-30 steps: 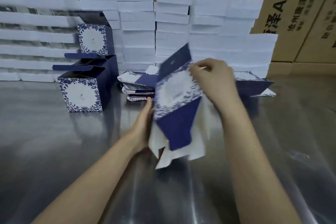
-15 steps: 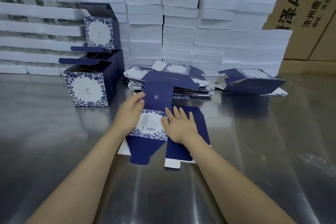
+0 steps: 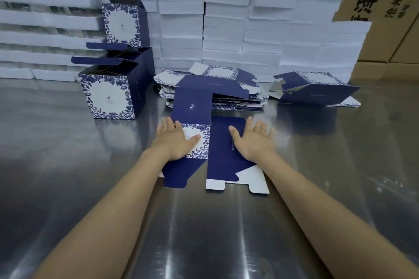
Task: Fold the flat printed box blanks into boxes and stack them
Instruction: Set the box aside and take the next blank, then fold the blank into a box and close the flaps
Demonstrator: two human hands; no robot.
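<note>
A flat navy and white floral box blank [image 3: 217, 154] lies on the steel table in front of me. My left hand [image 3: 175, 140] presses flat on its floral panel. My right hand [image 3: 254, 140] lies flat with straight fingers on its navy panel at the right edge. Behind the blank sits a pile of flat blanks [image 3: 217, 88]. Two folded boxes stand at the left, a lower folded box [image 3: 108, 95] with open top flaps and an upper folded box [image 3: 122, 22] stacked on the boxes behind it.
A partly opened blank [image 3: 317, 90] lies at the right. Stacks of white cartons [image 3: 226, 18] form a wall along the back, with brown cardboard cases [image 3: 390, 18] at the far right. The steel table [image 3: 204, 233] reaches to the near edge.
One second ago both hands held the blank up in the air. They laid it flat on the table, then spread apart so each palm presses a separate panel.
</note>
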